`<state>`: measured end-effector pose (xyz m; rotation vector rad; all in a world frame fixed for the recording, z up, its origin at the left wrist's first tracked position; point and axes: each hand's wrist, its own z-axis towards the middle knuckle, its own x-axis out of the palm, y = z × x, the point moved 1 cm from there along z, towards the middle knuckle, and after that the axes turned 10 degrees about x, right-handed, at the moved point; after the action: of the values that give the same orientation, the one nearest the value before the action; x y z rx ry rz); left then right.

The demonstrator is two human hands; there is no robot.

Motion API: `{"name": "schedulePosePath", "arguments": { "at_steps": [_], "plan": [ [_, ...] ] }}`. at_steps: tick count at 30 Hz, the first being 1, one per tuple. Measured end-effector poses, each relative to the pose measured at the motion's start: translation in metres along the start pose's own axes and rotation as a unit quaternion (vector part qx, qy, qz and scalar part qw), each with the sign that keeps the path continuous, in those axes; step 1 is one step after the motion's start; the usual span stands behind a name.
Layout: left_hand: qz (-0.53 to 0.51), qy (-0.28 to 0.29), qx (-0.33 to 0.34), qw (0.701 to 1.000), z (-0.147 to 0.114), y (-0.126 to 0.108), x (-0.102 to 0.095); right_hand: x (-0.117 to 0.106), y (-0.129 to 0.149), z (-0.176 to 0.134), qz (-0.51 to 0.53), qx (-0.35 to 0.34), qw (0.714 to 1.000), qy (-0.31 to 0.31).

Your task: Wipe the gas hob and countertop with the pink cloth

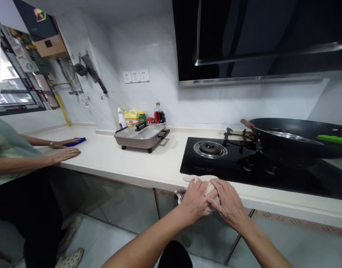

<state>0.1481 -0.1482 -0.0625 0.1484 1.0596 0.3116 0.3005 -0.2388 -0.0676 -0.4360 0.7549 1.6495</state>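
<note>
Both of my hands are closed around a bunched, pale cloth (203, 179) at the front edge of the white counter (109, 158). My left hand (197, 197) grips it from the left, and my right hand (226, 199) presses on it from the right, with the fingers of the two hands meeting. A patterned corner of the cloth hangs out beside my left hand. Just behind the cloth lies the black glass gas stove (215, 169), with a round burner (210, 149) at its left. Part of the cloth is hidden under my fingers.
A lidded electric pan (141, 140) stands on the counter, with several bottles behind it. A large black wok (299, 145) sits on the stove's right, under the range hood (260, 37). At the left, another person's hands (65, 154) rest by a blue cloth (76, 142).
</note>
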Motion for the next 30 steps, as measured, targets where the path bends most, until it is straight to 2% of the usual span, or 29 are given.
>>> {"name": "schedulePosePath", "arguments": {
  "at_steps": [3, 5, 9, 11, 13, 15, 18, 21, 23, 27, 30],
  "plan": [
    [-0.062, -0.049, 0.074, 0.994, -0.028, 0.024, -0.019, -0.001, -0.005, -0.003, -0.074, -0.007, 0.997, 0.031],
    [-0.119, -0.072, 0.059, 0.989, -0.041, 0.045, -0.030, 0.001, 0.006, 0.003, -0.129, 0.012, 0.990, 0.063],
    [-0.173, -0.114, -0.089, 0.974, -0.043, 0.096, -0.050, 0.025, 0.048, 0.027, -0.227, 0.057, 0.966, 0.105],
    [-0.189, -0.142, -0.185, 0.954, -0.038, 0.119, -0.054, 0.044, 0.072, 0.039, -0.240, 0.061, 0.961, 0.121],
    [-0.221, -0.158, -0.271, 0.924, -0.034, 0.136, -0.052, 0.063, 0.095, 0.050, -0.209, 0.054, 0.965, 0.146],
    [-0.251, -0.160, -0.317, 0.901, -0.032, 0.145, -0.046, 0.081, 0.113, 0.060, -0.169, 0.030, 0.973, 0.153],
    [-0.277, -0.160, -0.341, 0.884, -0.034, 0.152, -0.039, 0.099, 0.127, 0.069, -0.155, -0.024, 0.983, 0.097],
    [-0.295, -0.160, -0.386, 0.859, -0.037, 0.156, -0.040, 0.104, 0.124, 0.068, -0.153, -0.068, 0.986, 0.026],
    [-0.301, -0.153, -0.410, 0.847, -0.038, 0.158, -0.044, 0.098, 0.114, 0.062, -0.148, -0.095, 0.984, -0.011],
    [-0.292, -0.122, -0.422, 0.849, -0.035, 0.157, -0.051, 0.070, 0.083, 0.044, -0.156, -0.124, 0.977, -0.078],
    [-0.276, -0.098, -0.408, 0.865, -0.033, 0.155, -0.053, 0.040, 0.049, 0.026, -0.163, -0.120, 0.975, -0.093]
  ]
}}
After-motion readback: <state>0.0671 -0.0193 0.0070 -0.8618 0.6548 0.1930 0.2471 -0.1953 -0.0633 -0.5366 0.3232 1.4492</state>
